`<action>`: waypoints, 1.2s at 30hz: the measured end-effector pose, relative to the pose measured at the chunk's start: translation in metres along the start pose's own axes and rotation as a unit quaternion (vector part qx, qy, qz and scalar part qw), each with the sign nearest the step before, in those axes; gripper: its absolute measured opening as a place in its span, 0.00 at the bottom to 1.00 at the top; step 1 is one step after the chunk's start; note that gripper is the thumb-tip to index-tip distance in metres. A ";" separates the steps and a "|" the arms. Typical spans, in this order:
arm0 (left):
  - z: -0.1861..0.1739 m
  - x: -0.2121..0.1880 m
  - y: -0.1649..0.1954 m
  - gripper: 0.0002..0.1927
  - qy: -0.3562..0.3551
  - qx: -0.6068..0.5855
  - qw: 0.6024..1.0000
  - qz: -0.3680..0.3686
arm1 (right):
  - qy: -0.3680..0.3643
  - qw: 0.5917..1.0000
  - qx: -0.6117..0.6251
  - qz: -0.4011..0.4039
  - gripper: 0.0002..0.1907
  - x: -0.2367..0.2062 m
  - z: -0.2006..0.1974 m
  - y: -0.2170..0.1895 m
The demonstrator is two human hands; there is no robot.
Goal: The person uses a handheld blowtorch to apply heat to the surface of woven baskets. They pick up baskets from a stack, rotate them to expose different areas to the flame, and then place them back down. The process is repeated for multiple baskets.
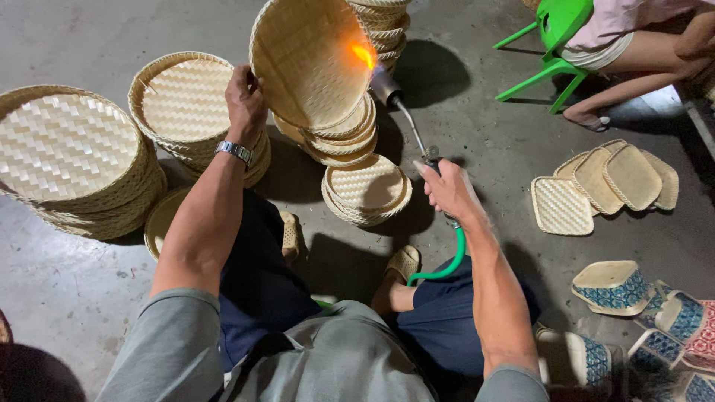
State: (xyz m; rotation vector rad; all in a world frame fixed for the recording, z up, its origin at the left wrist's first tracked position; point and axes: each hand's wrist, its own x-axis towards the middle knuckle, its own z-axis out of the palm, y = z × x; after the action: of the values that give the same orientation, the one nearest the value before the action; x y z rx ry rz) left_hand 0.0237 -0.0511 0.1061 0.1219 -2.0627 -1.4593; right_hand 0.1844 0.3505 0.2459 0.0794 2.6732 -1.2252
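Around my one gas torch [387, 88] and the one round woven tray [309, 56] I hold stand five stacks of round trays [67, 160], five flat squarish woven mats [603, 186], at least five cloth-sided baskets [614, 286] and one green plastic stool [555, 45].

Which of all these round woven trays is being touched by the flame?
The round tray held up tilted in the left hand; the torch flame licks its inside. The others sit in stacks on the floor.
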 end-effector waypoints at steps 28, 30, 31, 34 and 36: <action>-0.010 -0.005 0.004 0.19 -0.086 0.024 0.995 0.042 | -0.016 0.999 0.001 0.048 0.24 0.010 -0.009 0.003; -0.011 -0.007 0.006 0.15 -0.090 0.057 0.993 0.040 | -0.015 0.999 0.006 0.041 0.25 0.011 -0.009 0.005; -0.010 -0.006 0.006 0.14 -0.093 0.060 0.993 0.041 | -0.016 0.999 0.009 0.035 0.25 0.012 -0.008 0.006; -0.008 -0.006 0.003 0.10 -0.094 0.096 0.987 0.087 | -0.020 0.999 0.021 0.028 0.25 0.015 -0.006 0.008; -0.005 -0.005 0.000 0.10 -0.098 0.110 0.984 0.098 | -0.033 0.998 0.025 0.036 0.24 0.016 -0.004 0.008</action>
State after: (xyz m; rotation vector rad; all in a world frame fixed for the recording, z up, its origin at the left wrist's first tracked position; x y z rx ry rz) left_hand 0.0305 -0.0534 0.1050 -0.1385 -2.3179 -1.1603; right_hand 0.1686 0.3581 0.2395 0.1377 2.5606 -1.2508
